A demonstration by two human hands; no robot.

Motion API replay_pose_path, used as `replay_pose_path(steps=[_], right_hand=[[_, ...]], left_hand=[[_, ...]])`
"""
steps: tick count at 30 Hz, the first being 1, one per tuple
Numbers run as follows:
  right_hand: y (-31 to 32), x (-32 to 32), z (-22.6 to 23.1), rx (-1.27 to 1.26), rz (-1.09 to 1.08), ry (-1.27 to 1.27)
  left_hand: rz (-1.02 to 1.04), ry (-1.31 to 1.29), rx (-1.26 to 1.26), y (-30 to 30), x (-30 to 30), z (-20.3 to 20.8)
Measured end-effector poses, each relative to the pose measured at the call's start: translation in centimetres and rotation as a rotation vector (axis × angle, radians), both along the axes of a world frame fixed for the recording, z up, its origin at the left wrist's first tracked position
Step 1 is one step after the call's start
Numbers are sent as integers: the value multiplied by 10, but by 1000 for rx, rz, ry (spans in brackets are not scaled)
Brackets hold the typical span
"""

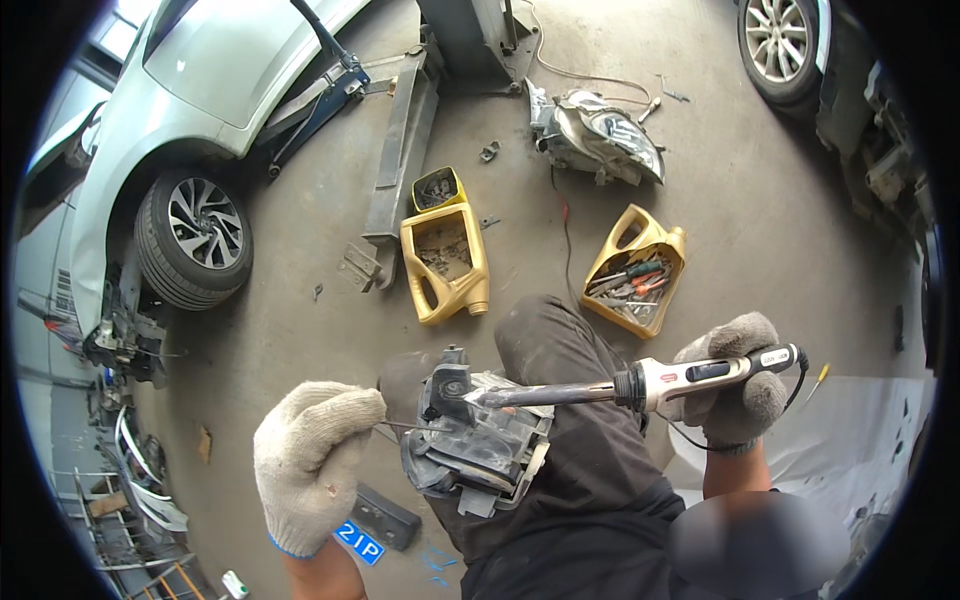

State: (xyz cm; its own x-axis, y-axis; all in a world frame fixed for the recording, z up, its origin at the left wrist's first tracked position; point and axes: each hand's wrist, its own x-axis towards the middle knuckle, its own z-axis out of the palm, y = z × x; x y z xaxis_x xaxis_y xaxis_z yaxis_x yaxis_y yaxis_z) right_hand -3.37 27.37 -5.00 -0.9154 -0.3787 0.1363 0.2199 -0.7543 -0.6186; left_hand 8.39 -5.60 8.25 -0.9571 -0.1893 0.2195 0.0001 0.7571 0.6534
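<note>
A dark grey plastic car part rests on my knee, in dark trousers. My right hand, in a grey knit glove, grips a soldering iron with a white and black handle. Its long metal tip lies against the top of the part. My left hand, in a cream knit glove, pinches a thin metal wire and holds it against the part's left side.
Two cut-open yellow jugs hold small parts and hand tools on the concrete floor ahead. A loose headlight lies farther off. A white car with its wheel stands at the left beside a lift arm. Another wheel is at the upper right.
</note>
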Motion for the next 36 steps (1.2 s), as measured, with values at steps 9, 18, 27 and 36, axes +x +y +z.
replay_pose_path(steps=[9,18,27,36], right_hand=[[6,7,-27,8,-5,63],[4,5,-36,131,6,130],[7,10,-39,124,68,110],[12,1,-38,235,-16,195]], left_hand=[[25,24,-34,17,-1,-2],[64,25,53,15,6,-14],[160,6,228,21,3,-14],[245,36,486,20,-14,-14]])
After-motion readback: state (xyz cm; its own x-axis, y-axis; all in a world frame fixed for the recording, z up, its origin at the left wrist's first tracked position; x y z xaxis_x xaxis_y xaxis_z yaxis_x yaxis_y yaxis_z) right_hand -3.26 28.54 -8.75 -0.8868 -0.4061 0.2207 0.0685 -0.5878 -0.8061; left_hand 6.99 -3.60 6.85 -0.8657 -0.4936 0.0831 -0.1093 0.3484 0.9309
